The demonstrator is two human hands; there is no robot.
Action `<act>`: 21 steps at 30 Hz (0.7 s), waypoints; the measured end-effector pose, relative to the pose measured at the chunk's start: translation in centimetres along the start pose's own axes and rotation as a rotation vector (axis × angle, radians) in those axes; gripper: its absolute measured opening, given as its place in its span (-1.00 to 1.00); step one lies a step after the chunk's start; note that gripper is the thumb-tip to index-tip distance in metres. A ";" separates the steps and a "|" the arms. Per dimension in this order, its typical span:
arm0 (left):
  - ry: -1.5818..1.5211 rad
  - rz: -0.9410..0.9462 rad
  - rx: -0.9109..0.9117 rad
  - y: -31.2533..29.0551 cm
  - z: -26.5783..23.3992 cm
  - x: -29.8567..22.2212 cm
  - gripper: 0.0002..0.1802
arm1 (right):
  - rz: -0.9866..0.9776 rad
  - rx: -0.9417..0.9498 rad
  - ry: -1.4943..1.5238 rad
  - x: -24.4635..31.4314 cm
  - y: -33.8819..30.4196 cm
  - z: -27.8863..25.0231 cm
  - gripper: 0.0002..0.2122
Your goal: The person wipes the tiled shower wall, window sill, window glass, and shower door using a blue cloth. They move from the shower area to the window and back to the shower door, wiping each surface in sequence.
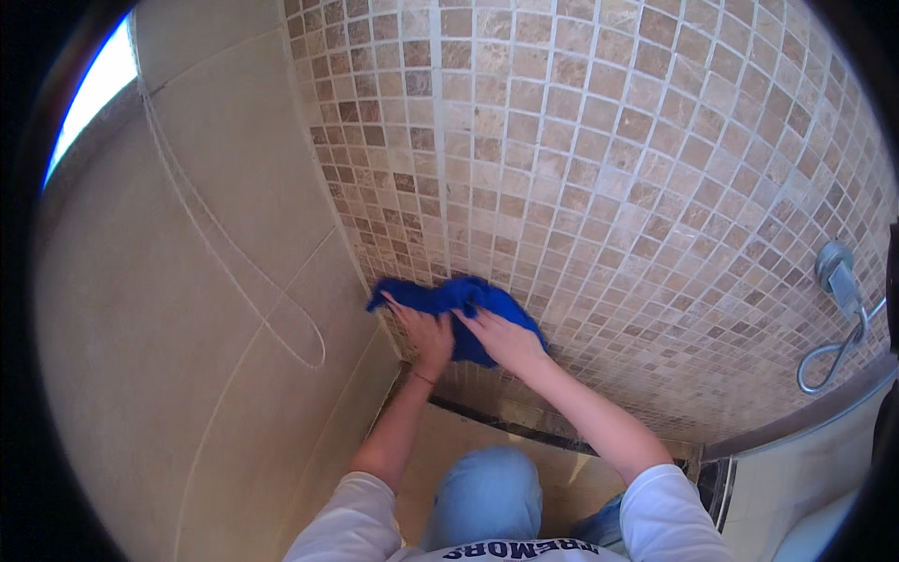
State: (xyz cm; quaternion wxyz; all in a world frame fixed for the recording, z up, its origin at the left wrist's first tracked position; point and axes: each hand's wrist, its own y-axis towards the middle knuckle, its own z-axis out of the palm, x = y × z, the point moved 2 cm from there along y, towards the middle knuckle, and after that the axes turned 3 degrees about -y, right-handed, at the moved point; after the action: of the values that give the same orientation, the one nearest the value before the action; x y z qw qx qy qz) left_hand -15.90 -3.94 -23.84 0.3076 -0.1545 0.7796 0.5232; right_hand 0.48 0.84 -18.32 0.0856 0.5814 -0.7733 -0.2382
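A bunched royal-blue cloth (501, 314) lies against the small brown and beige mosaic tiles of the wall (562, 169), close to the corner. My left hand (423, 335) presses on the cloth's left part, its fingers reaching up over the fabric and holding it to the wall. Just to the right, my right hand (498, 335) grips the cloth's folded middle, with some fingertips hidden in the blue folds. Both arms stretch forward, and the cloth touches the tiles beneath the hands.
A smooth beige wall (187, 309) stands at the left, with a looped white cord (234, 258) hanging on it. At the right, a metal wall fitting (838, 272) carries a curved metal hose (824, 370). Below, a dark strip (506, 426) borders the beige floor near my knee (487, 492).
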 end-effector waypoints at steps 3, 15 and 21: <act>0.063 0.067 0.386 -6.3 2.5 -3.6 -0.43 | 0.139 0.006 -0.055 -1.3 -7.3 0.7 -0.61; 0.169 0.449 -0.003 7.1 1.0 -9.5 -0.47 | 0.333 -0.498 -0.386 -1.1 1.5 -12.2 -0.82; 0.042 0.098 -0.097 -1.2 1.6 4.6 -0.17 | -0.010 0.096 -0.053 1.9 2.3 0.4 -0.52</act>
State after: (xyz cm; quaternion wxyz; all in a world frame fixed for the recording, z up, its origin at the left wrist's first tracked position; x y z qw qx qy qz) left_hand -18.24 -2.61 -28.10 0.2570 -0.1418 0.7662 0.5716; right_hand -2.29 -0.35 -17.88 0.0358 0.5821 -0.7829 -0.2167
